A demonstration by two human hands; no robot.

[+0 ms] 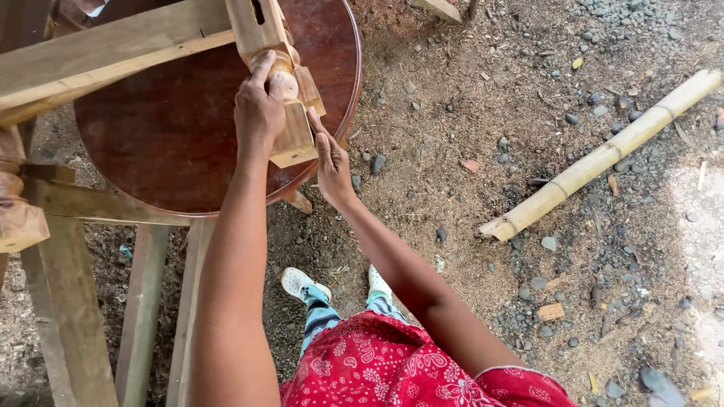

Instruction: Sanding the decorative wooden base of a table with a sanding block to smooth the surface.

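Note:
A pale carved wooden leg (290,113) stands up from the underside of a round dark-brown tabletop (166,136) lying upside down. My left hand (258,111) is wrapped around the leg's turned part, thumb up along it. My right hand (332,162) presses flat, fingers straight, against the leg's square end on its right side. Light wooden rails (105,56) join the leg and run left across the tabletop.
The tabletop rests on a rough wooden stand (75,301) at the left. A second turned leg (15,203) shows at the left edge. A bamboo pole (603,154) lies on the gravel and sawdust ground to the right. My feet in white shoes (305,285) stand below.

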